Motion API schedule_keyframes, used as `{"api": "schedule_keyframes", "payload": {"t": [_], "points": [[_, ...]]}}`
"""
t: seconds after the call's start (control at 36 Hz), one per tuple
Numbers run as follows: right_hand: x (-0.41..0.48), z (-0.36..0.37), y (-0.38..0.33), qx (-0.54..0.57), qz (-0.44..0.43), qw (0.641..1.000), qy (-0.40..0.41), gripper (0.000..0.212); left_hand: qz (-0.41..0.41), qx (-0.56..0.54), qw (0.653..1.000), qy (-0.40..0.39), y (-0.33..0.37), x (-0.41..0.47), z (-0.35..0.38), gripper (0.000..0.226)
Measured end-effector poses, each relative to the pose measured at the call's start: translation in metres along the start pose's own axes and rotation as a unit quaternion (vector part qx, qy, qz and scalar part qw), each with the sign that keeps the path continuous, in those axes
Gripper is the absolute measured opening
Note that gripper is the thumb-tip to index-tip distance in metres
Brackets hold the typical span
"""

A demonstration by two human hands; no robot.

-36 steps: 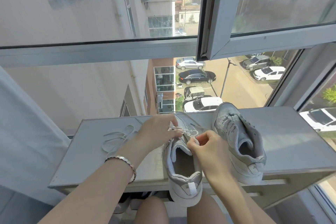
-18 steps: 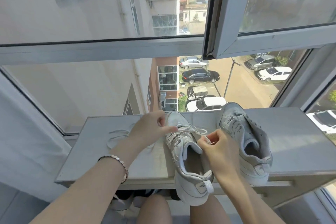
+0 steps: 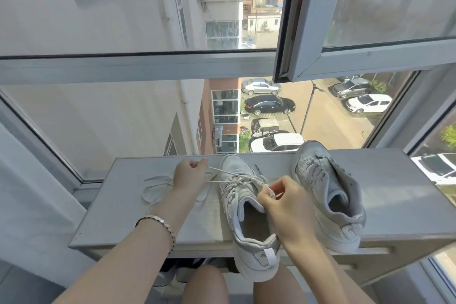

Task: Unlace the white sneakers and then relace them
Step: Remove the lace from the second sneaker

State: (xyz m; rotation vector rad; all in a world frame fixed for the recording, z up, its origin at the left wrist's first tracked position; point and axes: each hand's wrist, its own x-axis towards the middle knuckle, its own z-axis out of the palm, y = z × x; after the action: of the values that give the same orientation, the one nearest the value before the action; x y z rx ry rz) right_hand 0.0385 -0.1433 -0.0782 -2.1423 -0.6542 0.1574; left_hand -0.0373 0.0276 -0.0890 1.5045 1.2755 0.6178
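Observation:
Two white sneakers stand on a grey window ledge (image 3: 407,200). The near sneaker (image 3: 246,229) lies toe-away in the middle, its heel hanging over the ledge's front edge. A white lace (image 3: 232,179) runs taut from its upper eyelets out to the left. My left hand (image 3: 190,175) pinches the lace's end left of the toe. My right hand (image 3: 286,202) pinches the lace at the sneaker's tongue. The second sneaker (image 3: 328,195) stands to the right, without a lace as far as I can see.
A loose white lace (image 3: 158,187) lies coiled on the ledge to the left, partly under my left forearm. Behind the ledge is a big window with an open sash (image 3: 345,57) at the upper right. My bare knees sit below the ledge's front edge.
My left hand has drawn the lace end away to the left, pulling it taut out of the near sneaker. My right hand stays pinched at the tongue.

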Motion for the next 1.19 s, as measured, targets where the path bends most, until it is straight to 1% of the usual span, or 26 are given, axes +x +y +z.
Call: {"api": "schedule_keyframes", "payload": {"t": [0.03, 0.06, 0.11, 0.14, 0.17, 0.19, 0.25, 0.28, 0.31, 0.33, 0.44, 0.53, 0.64, 0.72, 0.78, 0.86, 0.92, 0.97, 1.0, 1.03, 1.06, 1.11, 1.14, 1.17, 1.19], "points": [[-0.001, 0.001, -0.001, -0.016, -0.013, 1.000, 0.000, 0.016, 0.051, 0.055, 0.997, -0.010, 0.003, -0.002, 0.000, 0.019], [-0.001, 0.001, -0.001, -0.028, -0.024, 0.999, 0.002, 0.015, 0.107, 0.109, 0.988, -0.010, 0.008, -0.006, -0.001, 0.015], [-0.002, 0.001, -0.001, -0.040, -0.040, 0.998, 0.002, 0.015, 0.248, 0.189, 0.950, 0.019, 0.018, -0.013, -0.003, 0.024], [-0.003, 0.001, -0.001, -0.043, -0.044, 0.998, 0.001, 0.015, 0.312, 0.204, 0.928, 0.015, 0.024, -0.017, -0.004, 0.025], [-0.003, 0.000, -0.001, -0.044, -0.046, 0.998, 0.000, 0.015, 0.353, 0.206, 0.913, -0.022, 0.030, -0.021, -0.003, 0.022], [-0.003, 0.000, -0.001, -0.043, -0.047, 0.998, 0.000, 0.015, 0.360, 0.204, 0.906, -0.086, 0.035, -0.026, -0.001, 0.020], [-0.003, 0.000, 0.000, -0.043, -0.050, 0.998, 0.000, 0.015, 0.325, 0.222, 0.891, -0.226, 0.039, -0.033, 0.006, 0.020], [-0.003, 0.000, 0.000, -0.043, -0.051, 0.998, 0.000, 0.015, 0.319, 0.248, 0.874, -0.271, 0.040, -0.035, 0.011, 0.021], [-0.003, 0.000, 0.001, -0.040, -0.051, 0.998, 0.000, 0.015, 0.323, 0.271, 0.858, -0.293, 0.039, -0.035, 0.015, 0.021], [-0.003, 0.001, 0.002, -0.037, -0.050, 0.998, -0.002, 0.015, 0.327, 0.281, 0.851, -0.301, 0.039, -0.034, 0.019, 0.018], [-0.003, 0.001, 0.003, -0.029, -0.044, 0.999, -0.012, 0.015, 0.324, 0.299, 0.845, -0.303, 0.038, -0.027, 0.022, 0.005], [-0.003, 0.002, 0.003, -0.034, -0.046, 0.998, -0.010, 0.015, 0.324, 0.298, 0.852, -0.283, 0.034, -0.025, 0.022, 0.018], [-0.004, 0.001, 0.003, -0.035, -0.047, 0.998, -0.012, 0.015, 0.295, 0.306, 0.861, -0.279, 0.033, -0.029, 0.020, 0.015], [-0.004, 0.002, 0.003, -0.036, -0.046, 0.998, -0.016, 0.014, 0.261, 0.340, 0.864, -0.265, 0.035, -0.033, 0.021, 0.021], [-0.005, 0.002, 0.003, -0.036, -0.045, 0.998, -0.015, 0.014, 0.253, 0.351, 0.874, -0.222, 0.034, -0.034, 0.021, 0.023], [-0.005, 0.000, 0.003, -0.039, -0.042, 0.998, -0.019, 0.014, 0.225, 0.355, 0.902, -0.099, 0.027, -0.023, 0.014, 0.016], [-0.005, -0.001, 0.002, -0.041, -0.048, 0.998, -0.021, 0.014, 0.167, 0.337, 0.926, -0.031, 0.020, -0.009, 0.003, 0.011], [-0.006, -0.002, 0.000, -0.056, -0.060, 0.996, -0.024, 0.014, 0.107, 0.322, 0.940, -0.009, 0.015, 0.001, -0.007, 0.013], [-0.006, -0.002, -0.001, -0.062, -0.063, 0.996, -0.025, 0.014, 0.095, 0.334, 0.938, -0.013, 0.013, 0.003, -0.009, 0.014], [-0.006, -0.001, 0.000, -0.063, -0.062, 0.996, -0.024, 0.014, 0.101, 0.352, 0.930, -0.023, 0.013, 0.003, -0.009, 0.014], [-0.005, -0.001, 0.000, -0.060, -0.059, 0.996, -0.021, 0.014, 0.124, 0.364, 0.923, -0.030, 0.014, 0.001, -0.008, 0.014], [-0.005, 0.000, 0.001, -0.051, -0.052, 0.997, -0.016, 0.014, 0.212, 0.345, 0.913, -0.045, 0.021, -0.007, -0.004, 0.011], [-0.005, -0.001, 0.001, -0.051, -0.051, 0.997, -0.017, 0.014, 0.252, 0.319, 0.911, -0.075, 0.026, -0.011, -0.001, 0.012], [-0.005, -0.001, 0.001, -0.053, -0.051, 0.997, -0.020, 0.014, 0.275, 0.281, 0.910, -0.132, 0.032, -0.015, 0.003, 0.018], [-0.006, -0.001, 0.001, -0.057, -0.053, 0.997, -0.023, 0.014, 0.276, 0.244, 0.906, -0.207, 0.038, -0.020, 0.006, 0.024]]}}
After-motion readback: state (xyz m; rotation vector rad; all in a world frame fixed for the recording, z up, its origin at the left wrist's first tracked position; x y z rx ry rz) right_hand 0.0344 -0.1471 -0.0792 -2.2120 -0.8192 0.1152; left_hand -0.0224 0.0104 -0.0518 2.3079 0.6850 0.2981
